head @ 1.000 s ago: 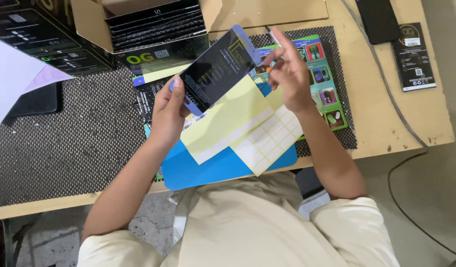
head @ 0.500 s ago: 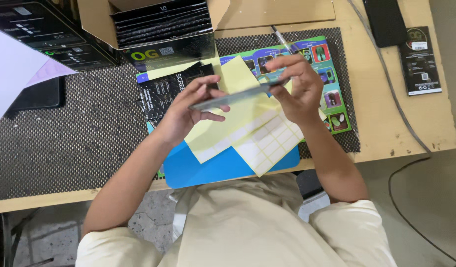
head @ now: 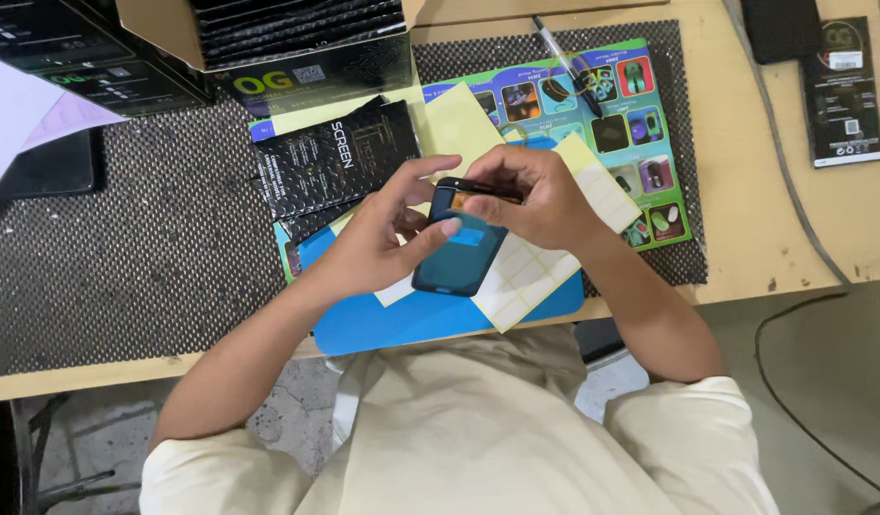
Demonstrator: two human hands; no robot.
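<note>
- A flat dark rectangular packet with a blue face [head: 462, 250] is held above the yellow label sheets [head: 526, 277] — over the worktop [head: 745, 238].
- Left hand [head: 378, 248]: grip closed on its side.
- Right hand [head: 535, 195]: grip pinched shut on its top edge.

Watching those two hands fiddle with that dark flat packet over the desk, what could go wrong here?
1. Both the left hand and right hand pinch the dark packet in the air by its edges; it may slip or bend.
2. The loose yellow label sheets overhang the blue board near the table edge and could get brushed off.
3. The pen lies unsecured and might roll.
</note>
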